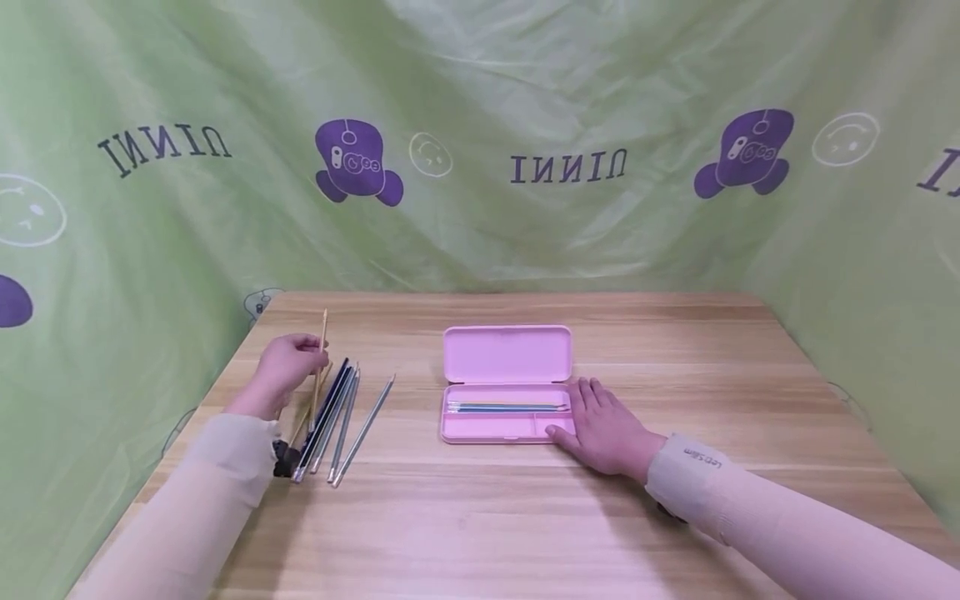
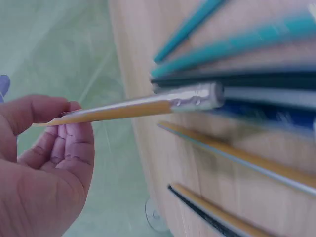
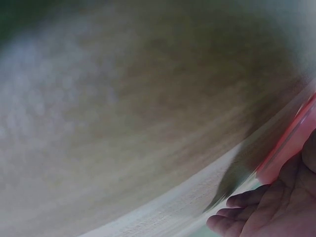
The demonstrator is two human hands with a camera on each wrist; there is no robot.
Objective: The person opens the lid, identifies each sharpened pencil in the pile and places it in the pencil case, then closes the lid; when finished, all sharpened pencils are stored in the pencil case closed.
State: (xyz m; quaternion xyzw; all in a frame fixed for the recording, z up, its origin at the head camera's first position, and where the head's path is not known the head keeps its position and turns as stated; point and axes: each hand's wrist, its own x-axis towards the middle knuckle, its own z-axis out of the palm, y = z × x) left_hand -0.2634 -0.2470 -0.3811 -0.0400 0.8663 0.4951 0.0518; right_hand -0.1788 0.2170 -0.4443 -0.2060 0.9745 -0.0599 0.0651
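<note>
Pencil point(image 1: 322, 354), yellow, is pinched in the left hand point(image 1: 281, 371), long axis pointing away; pink case point(image 1: 506, 412) lies off to its right, right hand point(image 1: 603, 425) flat, fingers straight, against it.

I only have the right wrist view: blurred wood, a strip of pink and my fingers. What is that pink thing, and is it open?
Observer: It is a pink pencil case, lid open, standing up behind the tray. The right hand rests flat at its right end.
Operator: Anything in it?
Observer: Yes, a few pencils lie along the upper compartment.
Operator: What is the left hand doing?
Observer: The left hand pinches a yellow pencil, one end raised off the table.
Operator: More left over there?
Observer: Several loose pencils lie beside that hand.
</note>
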